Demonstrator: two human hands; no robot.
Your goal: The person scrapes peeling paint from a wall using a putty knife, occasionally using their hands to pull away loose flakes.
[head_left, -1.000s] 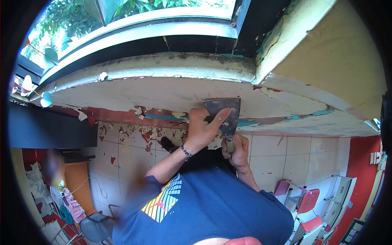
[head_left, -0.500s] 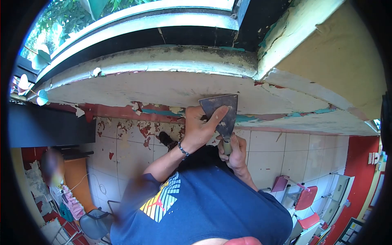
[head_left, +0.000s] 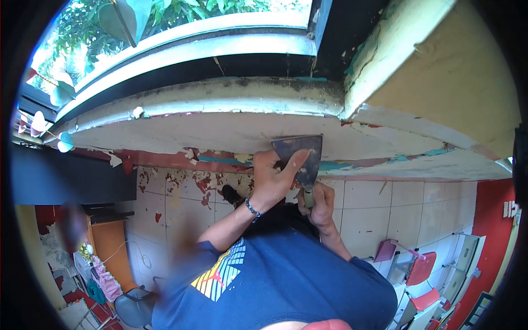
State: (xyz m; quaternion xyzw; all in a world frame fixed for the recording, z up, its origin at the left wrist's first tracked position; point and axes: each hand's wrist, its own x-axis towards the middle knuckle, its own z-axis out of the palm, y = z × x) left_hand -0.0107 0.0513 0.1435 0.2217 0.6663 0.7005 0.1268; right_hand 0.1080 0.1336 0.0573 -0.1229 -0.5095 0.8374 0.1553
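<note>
A wide-bladed paint scraper [head_left: 309, 165] is held in both hands, its blade edge up against the pale wall [head_left: 220, 129] below the window ledge. My right hand [head_left: 320, 204] is wrapped round the light green handle [head_left: 309, 199]. My left hand [head_left: 272, 179], with a dark beaded bracelet on the wrist, presses its thumb along the face of the blade. The other left fingers are partly hidden behind the blade. Just below, a strip of peeled paint [head_left: 214, 158] shows red and turquoise layers.
Above the wall runs a worn window ledge [head_left: 231, 104], with a projecting pillar [head_left: 434, 88] on the right. Paint flakes [head_left: 206, 198] litter the tiled floor. Red chairs [head_left: 422, 268] stand lower right; an orange desk [head_left: 110, 247] and a dark chair [head_left: 135, 308] are lower left.
The whole view has shifted, so the ledge and hands appear lower. Relative to the wall, the scraper blade has slid slightly up towards the ledge. Both hands keep their hold.
</note>
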